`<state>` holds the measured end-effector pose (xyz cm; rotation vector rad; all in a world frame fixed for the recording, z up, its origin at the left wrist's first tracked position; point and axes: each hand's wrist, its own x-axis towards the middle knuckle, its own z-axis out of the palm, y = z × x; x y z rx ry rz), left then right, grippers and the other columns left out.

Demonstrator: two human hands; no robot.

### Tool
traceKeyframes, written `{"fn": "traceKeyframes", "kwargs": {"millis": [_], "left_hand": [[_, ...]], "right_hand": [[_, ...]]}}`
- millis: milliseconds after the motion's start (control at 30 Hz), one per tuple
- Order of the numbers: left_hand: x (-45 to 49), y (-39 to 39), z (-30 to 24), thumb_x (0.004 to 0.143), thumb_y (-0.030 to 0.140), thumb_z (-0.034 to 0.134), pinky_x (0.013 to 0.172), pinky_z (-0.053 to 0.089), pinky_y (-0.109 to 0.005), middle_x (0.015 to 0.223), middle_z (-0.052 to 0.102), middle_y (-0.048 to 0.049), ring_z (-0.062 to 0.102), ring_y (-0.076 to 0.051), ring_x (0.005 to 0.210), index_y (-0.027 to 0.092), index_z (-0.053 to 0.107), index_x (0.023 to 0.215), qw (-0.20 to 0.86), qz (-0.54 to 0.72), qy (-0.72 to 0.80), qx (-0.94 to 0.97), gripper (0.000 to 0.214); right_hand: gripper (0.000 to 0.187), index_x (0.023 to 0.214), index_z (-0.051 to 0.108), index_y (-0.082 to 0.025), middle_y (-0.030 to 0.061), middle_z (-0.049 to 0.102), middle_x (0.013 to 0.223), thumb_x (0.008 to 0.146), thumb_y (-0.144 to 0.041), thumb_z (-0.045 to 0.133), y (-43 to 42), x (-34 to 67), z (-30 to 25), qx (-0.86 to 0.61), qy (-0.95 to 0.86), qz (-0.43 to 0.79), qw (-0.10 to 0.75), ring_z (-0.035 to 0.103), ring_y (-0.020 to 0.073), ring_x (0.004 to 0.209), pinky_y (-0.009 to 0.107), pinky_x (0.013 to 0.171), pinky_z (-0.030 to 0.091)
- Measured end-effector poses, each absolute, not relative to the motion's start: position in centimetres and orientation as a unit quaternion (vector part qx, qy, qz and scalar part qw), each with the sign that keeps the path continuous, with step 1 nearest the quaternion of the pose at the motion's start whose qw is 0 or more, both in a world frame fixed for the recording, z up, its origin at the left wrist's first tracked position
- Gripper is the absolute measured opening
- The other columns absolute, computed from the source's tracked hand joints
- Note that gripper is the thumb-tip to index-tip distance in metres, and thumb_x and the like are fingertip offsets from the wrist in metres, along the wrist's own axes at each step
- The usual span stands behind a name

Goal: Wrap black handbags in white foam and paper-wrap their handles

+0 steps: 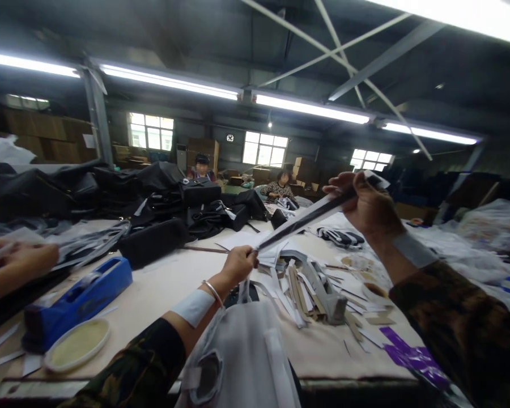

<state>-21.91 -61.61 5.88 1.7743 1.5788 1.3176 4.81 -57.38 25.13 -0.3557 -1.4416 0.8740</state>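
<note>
A dark strap wrapped in thin white covering [302, 221] is stretched slantwise between my two hands. My left hand [238, 265] is closed round its lower end, just above a bag in a whitish wrapping [249, 345] at the bottom middle. Higher and to the right, my right hand [368, 207] grips the upper end, where a pale tip sticks out past the fingers. The strap seems to run down from my left hand to the bag, but the join is unclear.
A blue tape dispenser [80, 300] and round lid [79, 344] lie left; another person's hand [21, 260] is beyond. Black bags [153, 238] are piled behind. Paper strips [300, 292], a grey tape dispenser [329, 294] and purple plastic [412, 357] lie right. Two people sit farther back.
</note>
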Motion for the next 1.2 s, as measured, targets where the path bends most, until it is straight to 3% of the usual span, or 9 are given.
{"fn": "traceKeyframes", "kwargs": {"millis": [133, 400, 533, 667, 800, 900, 1000, 1100, 1200], "left_hand": [[-23.7, -60.8, 5.2, 0.090, 0.027, 0.052, 0.065, 0.041, -0.027, 0.067, 0.071, -0.0052, 0.061, -0.016, 0.065, 0.017, 0.066, 0.067, 0.160, 0.477, 0.627, 0.595, 0.029], [-26.6, -59.2, 3.6, 0.093, 0.029, 0.051, 0.064, 0.046, -0.025, 0.072, 0.074, -0.0059, 0.069, -0.017, 0.070, 0.016, 0.067, 0.072, 0.188, 0.455, 0.697, 0.522, 0.029], [-27.8, -59.1, 3.3, 0.096, 0.030, 0.049, 0.066, 0.051, -0.026, 0.080, 0.074, -0.0054, 0.070, -0.015, 0.068, 0.013, 0.066, 0.083, 0.237, 0.440, 0.731, 0.464, 0.027], [-28.0, -59.8, 4.3, 0.088, 0.029, 0.062, 0.073, 0.050, -0.034, 0.088, 0.073, -0.0149, 0.070, -0.026, 0.087, 0.011, 0.065, 0.087, 0.241, 0.434, 0.755, 0.430, 0.019], [-25.2, -61.7, 5.7, 0.084, 0.032, 0.064, 0.075, 0.046, -0.032, 0.102, 0.070, -0.0200, 0.065, -0.032, 0.105, 0.011, 0.065, 0.095, 0.241, 0.457, 0.722, 0.460, 0.024], [-21.4, -64.0, 6.3, 0.089, 0.060, 0.051, 0.059, 0.044, -0.027, 0.084, 0.070, -0.0109, 0.065, -0.020, 0.071, 0.014, 0.067, 0.087, 0.336, 0.450, 0.658, 0.501, 0.049], [-18.1, -66.4, 6.7, 0.081, 0.074, 0.054, 0.045, 0.032, -0.023, 0.061, 0.059, -0.0029, 0.047, -0.011, 0.045, 0.013, 0.066, 0.078, 0.565, 0.442, 0.475, 0.510, 0.061], [-17.0, -67.7, 6.5, 0.069, 0.058, 0.078, 0.049, 0.037, -0.023, 0.065, 0.061, -0.0032, 0.053, -0.011, 0.051, 0.013, 0.067, 0.078, 0.637, 0.485, 0.401, 0.446, 0.048], [-17.8, -68.1, 5.5, 0.061, 0.039, 0.088, 0.058, 0.044, -0.024, 0.075, 0.067, -0.0055, 0.060, -0.014, 0.063, 0.013, 0.070, 0.082, 0.637, 0.551, 0.401, 0.361, 0.039]], "right_hand": [[0.040, 0.089, 0.069, -0.021, 0.0055, 0.073, 0.092, 0.083, -0.060, 0.068, -57.4, 5.6, 23.8, -0.153, -0.663, 0.360, 0.638, 0.071, 0.0234, 0.085, 0.043, 0.082, 0.057], [0.019, 0.090, 0.072, -0.026, -0.0018, 0.074, 0.085, 0.081, -0.042, 0.077, -56.5, 6.5, 21.8, -0.070, -0.622, 0.415, 0.660, 0.072, 0.0196, 0.084, 0.039, 0.092, 0.055], [0.029, 0.096, 0.072, -0.024, 0.0029, 0.075, 0.089, 0.088, -0.051, 0.066, -56.5, 6.6, 20.7, -0.128, -0.642, 0.396, 0.643, 0.072, 0.0225, 0.085, 0.040, 0.088, 0.056], [0.038, 0.110, 0.071, -0.022, 0.0088, 0.074, 0.099, 0.097, -0.052, 0.050, -57.3, 5.6, 18.6, -0.217, -0.784, 0.227, 0.536, 0.069, 0.0246, 0.092, 0.041, 0.086, 0.054], [0.034, 0.119, 0.070, -0.020, 0.0110, 0.070, 0.098, 0.097, -0.039, 0.053, -57.6, 3.4, 15.4, -0.193, -0.893, 0.039, 0.404, 0.066, 0.0231, 0.086, 0.037, 0.080, 0.054], [0.032, 0.123, 0.067, -0.020, 0.0099, 0.066, 0.099, 0.095, -0.026, 0.053, -57.7, 1.3, 12.8, -0.180, -0.924, -0.001, 0.338, 0.066, 0.0204, 0.083, 0.032, 0.075, 0.054], [0.034, 0.122, 0.067, -0.018, 0.0126, 0.065, 0.107, 0.092, -0.015, 0.052, -58.2, -0.7, 10.5, -0.172, -0.944, -0.053, 0.278, 0.065, 0.0213, 0.086, 0.032, 0.076, 0.055], [0.036, 0.124, 0.065, -0.017, 0.0144, 0.064, 0.114, 0.092, -0.014, 0.050, -58.8, -2.1, 8.6, -0.151, -0.954, -0.048, 0.254, 0.065, 0.0228, 0.093, 0.034, 0.082, 0.055], [0.040, 0.129, 0.061, -0.017, 0.0147, 0.062, 0.123, 0.092, -0.016, 0.048, -59.6, -2.3, 6.9, -0.187, -0.917, 0.020, 0.352, 0.061, 0.0254, 0.109, 0.039, 0.094, 0.051]]}}
